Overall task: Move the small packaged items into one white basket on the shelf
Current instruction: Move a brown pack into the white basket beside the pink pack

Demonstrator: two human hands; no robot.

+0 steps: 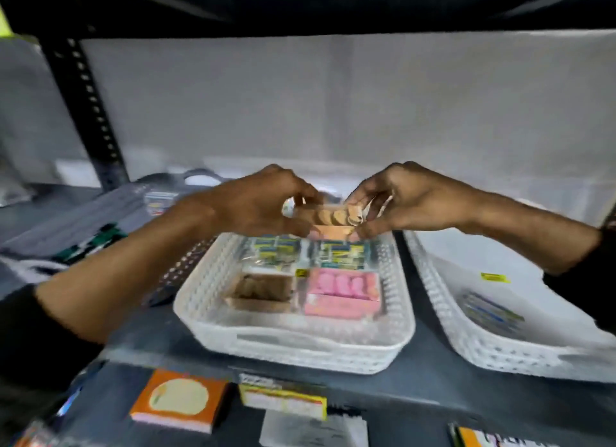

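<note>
A white woven basket (300, 346) sits mid-shelf. It holds a pink packet (343, 293), a brown packet (263, 291) and two blue-and-yellow packets (311, 251) behind them. Above its far edge, my left hand (263, 203) and my right hand (410, 196) both pinch the ends of a small clear packet of tan round pieces (336, 218). The picture is blurred, so the packet's print cannot be read.
A second white basket (466, 333) stands at the right with one packet (490, 313) and a yellow tag inside. A dark basket (100, 213) sits at the left. An orange box (180, 400) and a yellow label (283, 396) lie below the shelf edge. A black upright (86, 106) rises at the back left.
</note>
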